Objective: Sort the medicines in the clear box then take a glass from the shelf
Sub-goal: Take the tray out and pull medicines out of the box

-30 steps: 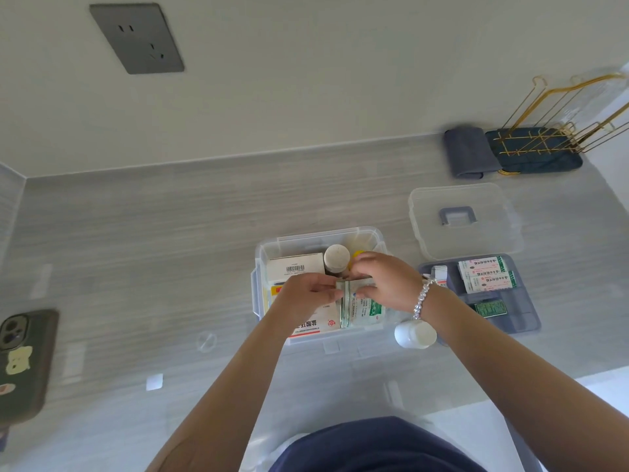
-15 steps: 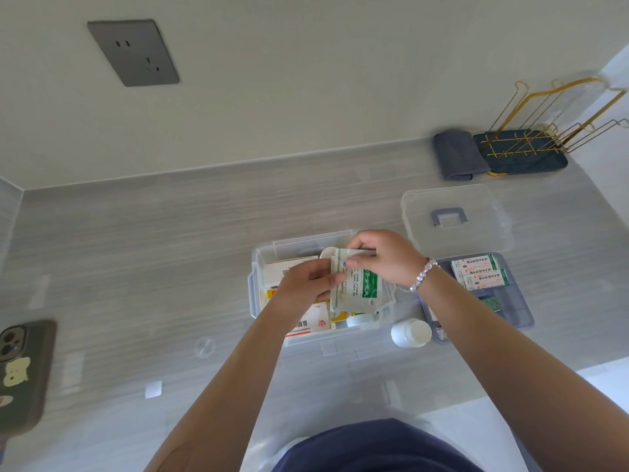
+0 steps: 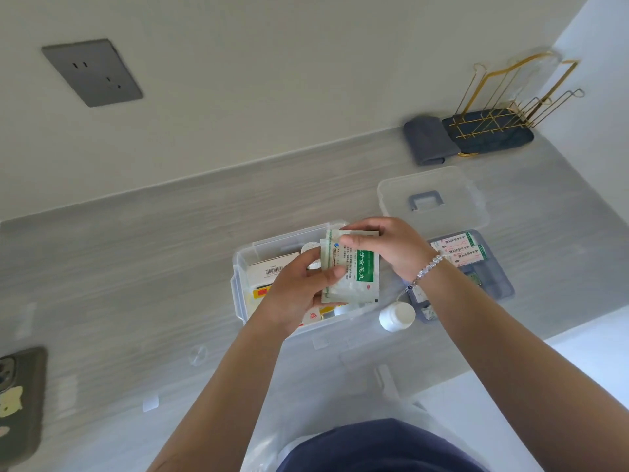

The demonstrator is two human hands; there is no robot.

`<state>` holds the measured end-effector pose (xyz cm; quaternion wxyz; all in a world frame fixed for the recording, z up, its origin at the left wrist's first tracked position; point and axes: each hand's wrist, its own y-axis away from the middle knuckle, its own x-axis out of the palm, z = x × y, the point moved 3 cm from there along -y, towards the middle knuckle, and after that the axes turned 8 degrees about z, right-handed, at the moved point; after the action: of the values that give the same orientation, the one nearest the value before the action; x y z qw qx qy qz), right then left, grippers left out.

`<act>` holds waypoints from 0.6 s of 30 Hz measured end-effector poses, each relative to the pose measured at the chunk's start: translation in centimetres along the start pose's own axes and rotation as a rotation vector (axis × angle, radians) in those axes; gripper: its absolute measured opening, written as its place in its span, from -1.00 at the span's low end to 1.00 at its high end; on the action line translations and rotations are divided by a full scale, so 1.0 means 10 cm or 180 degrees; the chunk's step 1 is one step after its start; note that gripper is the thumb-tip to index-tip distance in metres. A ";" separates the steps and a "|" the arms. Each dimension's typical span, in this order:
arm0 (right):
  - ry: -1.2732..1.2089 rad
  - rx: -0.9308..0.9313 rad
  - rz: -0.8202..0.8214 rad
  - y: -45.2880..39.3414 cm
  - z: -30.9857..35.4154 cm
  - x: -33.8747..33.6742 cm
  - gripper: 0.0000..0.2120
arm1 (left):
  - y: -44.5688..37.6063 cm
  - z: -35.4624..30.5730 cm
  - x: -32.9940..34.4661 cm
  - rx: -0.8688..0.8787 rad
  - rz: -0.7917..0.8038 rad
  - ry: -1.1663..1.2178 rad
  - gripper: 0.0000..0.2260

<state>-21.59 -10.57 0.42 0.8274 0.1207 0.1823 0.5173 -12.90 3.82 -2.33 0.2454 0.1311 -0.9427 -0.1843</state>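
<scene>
So from the head camera, both hands are holding a small stack of green and white medicine sachets [image 3: 354, 270] just above the clear box [image 3: 245, 264], the flat faces turned up toward the camera and the long axis running away from the person, with the green band along the right side. The left hand [image 3: 299, 291] comes in from below with its thumb pressed across the left edge of the stack and fingers curled under it, so it's gripping them. The right hand [image 3: 388, 247] reaches over from the right and pinches the far top corner between thumb and fingers; there's a beaded bracelet [image 3: 429, 267] on that wrist. Inside the box you can see a white carton with a barcode [image 3: 272, 267] and a round white cap, the rest is hidden by the hands. Just right of the box sits a white bottle [image 3: 396, 316], then a grey tray [image 3: 500, 284] with 2 flat packets [image 3: 457, 248], and the clear lid [image 3: 432, 199] behind it. All of it is on a pale grey counter [image 3: 136, 267] against a cream wall with a grey socket [image 3: 92, 73]. Far right corner has a gold wire rack [image 3: 503, 107] on a dark mat beside a folded grey cloth [image 3: 429, 141]. A phone [image 3: 17, 403] lies at the left edge.
</scene>
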 end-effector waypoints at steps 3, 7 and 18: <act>-0.0175 0.0082 -0.0100 0.14 -0.09 -0.10 -0.79 | -0.01 0.02 0.13 0.0012 -0.0018 -0.0024 -0.73; -0.0656 0.0228 0.0064 0.43 -0.36 -0.34 -0.76 | -0.06 0.12 0.41 -0.0005 -0.0256 -0.0125 -0.80; -0.1017 0.0990 0.0028 1.30 -1.43 -1.18 -0.79 | -0.42 1.06 1.62 -0.0684 -0.0589 -0.0519 -0.82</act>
<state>-42.95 -15.37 -5.38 0.8149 0.3280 0.1261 0.4609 -31.36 -2.41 -5.98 0.1627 0.1751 -0.9182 -0.3158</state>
